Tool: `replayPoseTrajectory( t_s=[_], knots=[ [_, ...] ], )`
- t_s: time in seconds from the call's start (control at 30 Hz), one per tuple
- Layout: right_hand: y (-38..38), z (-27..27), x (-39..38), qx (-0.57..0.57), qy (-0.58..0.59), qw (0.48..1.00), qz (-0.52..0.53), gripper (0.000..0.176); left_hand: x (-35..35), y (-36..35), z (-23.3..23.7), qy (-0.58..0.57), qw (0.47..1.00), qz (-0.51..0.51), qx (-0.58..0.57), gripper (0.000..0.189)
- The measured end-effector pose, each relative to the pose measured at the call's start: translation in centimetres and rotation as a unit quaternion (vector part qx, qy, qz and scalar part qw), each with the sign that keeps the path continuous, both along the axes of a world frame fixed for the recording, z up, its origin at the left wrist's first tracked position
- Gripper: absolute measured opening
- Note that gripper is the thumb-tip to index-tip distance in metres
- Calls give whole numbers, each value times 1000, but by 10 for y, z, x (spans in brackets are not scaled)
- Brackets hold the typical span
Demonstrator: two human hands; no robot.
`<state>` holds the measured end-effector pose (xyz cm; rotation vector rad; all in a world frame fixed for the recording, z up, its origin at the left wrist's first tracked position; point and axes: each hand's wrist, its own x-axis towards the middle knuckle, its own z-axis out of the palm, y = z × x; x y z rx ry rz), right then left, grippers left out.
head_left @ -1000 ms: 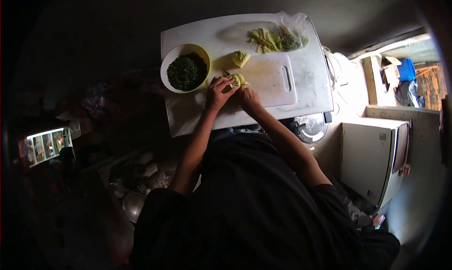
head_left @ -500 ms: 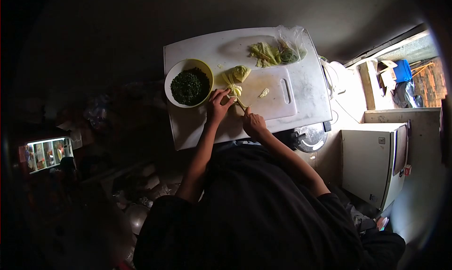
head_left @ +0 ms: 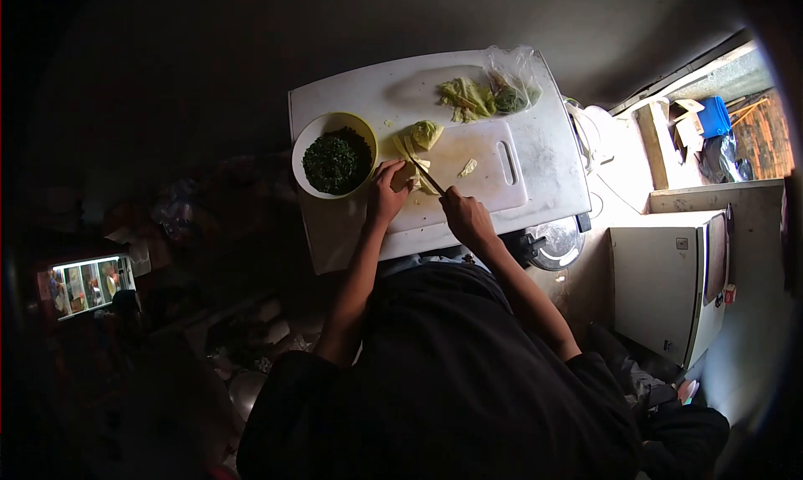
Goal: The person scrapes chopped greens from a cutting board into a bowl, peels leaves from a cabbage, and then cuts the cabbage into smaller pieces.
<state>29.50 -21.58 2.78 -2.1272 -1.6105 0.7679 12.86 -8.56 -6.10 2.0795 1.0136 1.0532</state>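
Note:
My right hand (head_left: 468, 220) is wrapped round the handle of a knife (head_left: 430, 179). Its blade points up and left over a pale green cabbage piece (head_left: 423, 184) on the white cutting board (head_left: 493, 197). With bent fingers, my left hand (head_left: 387, 194) grips that piece at the board's left side, near the blade. Just beyond the knife tip lies a larger cabbage chunk (head_left: 427, 133). A small loose cabbage leaf piece (head_left: 467, 168) rests right of the knife. To the left stands a bowl (head_left: 302, 164) holding chopped dark green leaves (head_left: 337, 160).
Loose outer cabbage leaves (head_left: 466, 97) and a clear plastic bag (head_left: 514, 78) with greens lie at the back of the white table (head_left: 368, 88). A round lidded appliance (head_left: 556, 246) is beyond the table's near right edge. Farther right stands a small white fridge (head_left: 654, 279).
My right hand has moved slightly right and down, and more of the knife blade shows now, across the cabbage. My left hand stays by the cabbage piece. The view has shifted slightly.

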Motion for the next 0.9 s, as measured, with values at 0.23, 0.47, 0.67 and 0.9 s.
replayPoseTrajectory(
  t_s=[0.23,0.47,0.67,0.9],
  knots=[
    [8,-27,-15,49,-42,998,-2,22,-3,-2,6,11,1000,2,-22,44],
    [25,-67,-29,15,-44,999,-5,15,-2,-2,13,-15,998,-13,-51,40],
    [26,-150,-20,113,-33,993,25,17,0,-6,4,-22,999,-9,-27,40],
    [11,-94,-16,83,-16,996,23,18,1,-8,0,2,1000,-4,-3,47]
  ],
)
